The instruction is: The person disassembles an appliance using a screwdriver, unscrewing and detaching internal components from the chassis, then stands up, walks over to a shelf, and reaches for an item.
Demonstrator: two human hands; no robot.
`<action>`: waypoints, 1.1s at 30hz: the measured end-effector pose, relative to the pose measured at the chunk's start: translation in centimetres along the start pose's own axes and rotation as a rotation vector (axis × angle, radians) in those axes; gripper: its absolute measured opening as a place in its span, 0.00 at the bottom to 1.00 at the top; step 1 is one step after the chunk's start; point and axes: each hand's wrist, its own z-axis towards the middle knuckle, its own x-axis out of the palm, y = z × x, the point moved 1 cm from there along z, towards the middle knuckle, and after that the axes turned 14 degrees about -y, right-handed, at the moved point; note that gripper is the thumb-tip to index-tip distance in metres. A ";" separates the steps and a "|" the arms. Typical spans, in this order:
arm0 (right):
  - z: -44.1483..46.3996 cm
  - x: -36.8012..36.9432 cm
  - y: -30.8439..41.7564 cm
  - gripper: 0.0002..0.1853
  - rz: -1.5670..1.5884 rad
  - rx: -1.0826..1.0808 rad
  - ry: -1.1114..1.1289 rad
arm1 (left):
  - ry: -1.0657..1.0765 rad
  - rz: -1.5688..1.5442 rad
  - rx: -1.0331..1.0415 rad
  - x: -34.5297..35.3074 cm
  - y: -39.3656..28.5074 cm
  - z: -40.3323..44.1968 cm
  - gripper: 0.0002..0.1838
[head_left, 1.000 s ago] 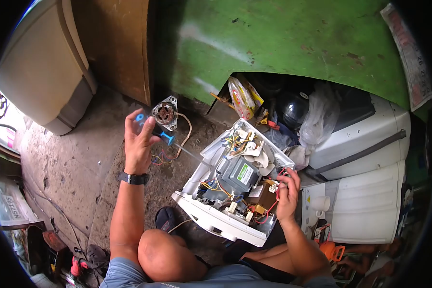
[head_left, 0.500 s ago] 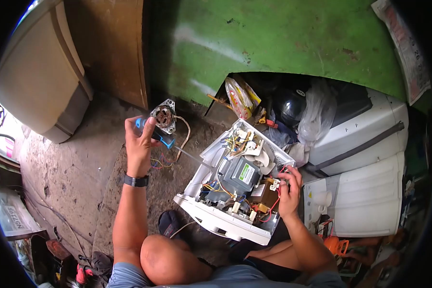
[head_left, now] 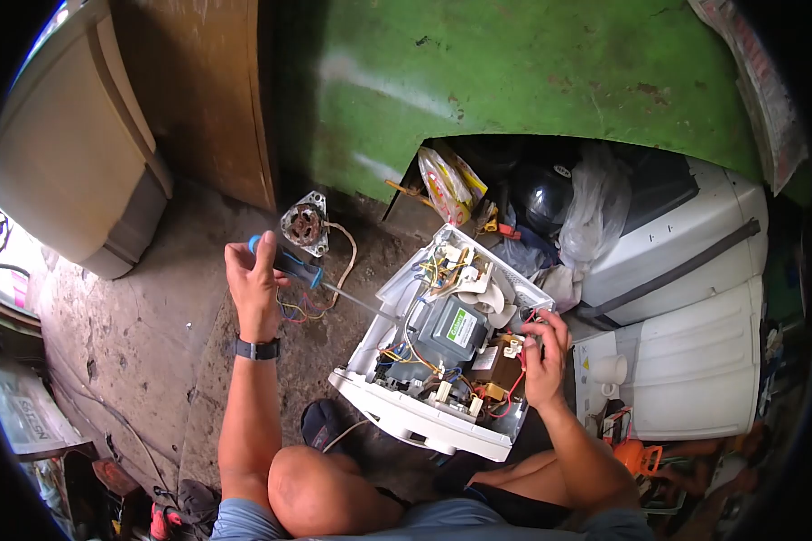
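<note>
Left hand [head_left: 254, 302], fingers gripping a blue-and-black-handled steel screwdriver [head_left: 299, 268], could slip, nicking thin coloured wires [head_left: 393, 353]; right hand [head_left: 545, 365], grip unclear.

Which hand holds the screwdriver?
The left hand, with the black wristband, grips the screwdriver; the bare-wristed right hand is at the edge of the white housing.

Left forearm [head_left: 251, 415] is running nearly straight, near to far, left wrist [head_left: 259, 330] lining up with it. Left hand [head_left: 254, 281] is gripping, its thumb [head_left: 267, 252] pointing far. Right forearm [head_left: 588, 451] is slanting from near right toward far left. Right hand [head_left: 545, 371] is arching its fingers [head_left: 548, 332] leftward; whether they're pinching, unclear. Left knee [head_left: 302, 482] is bending, near, between both arms.
</note>
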 end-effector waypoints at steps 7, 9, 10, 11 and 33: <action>10.5 1.7 10.0 0.16 0.164 -0.473 0.108 | -0.023 -0.227 -0.093 1.2 1.4 0.1 0.21; 13.3 6.0 14.0 0.18 0.414 -0.477 0.367 | -0.053 -0.224 -0.094 1.9 1.4 0.1 0.22; 14.2 9.0 15.5 0.18 0.404 -0.450 0.507 | -0.048 -0.249 -0.117 2.2 1.1 -0.3 0.23; 14.9 12.0 17.0 0.21 0.438 -0.467 0.611 | -0.042 -0.274 -0.140 2.4 0.8 -0.6 0.25; 15.2 25.1 28.0 0.18 0.835 0.192 1.299 | 1.101 0.098 -0.339 1.4 5.6 -6.0 0.17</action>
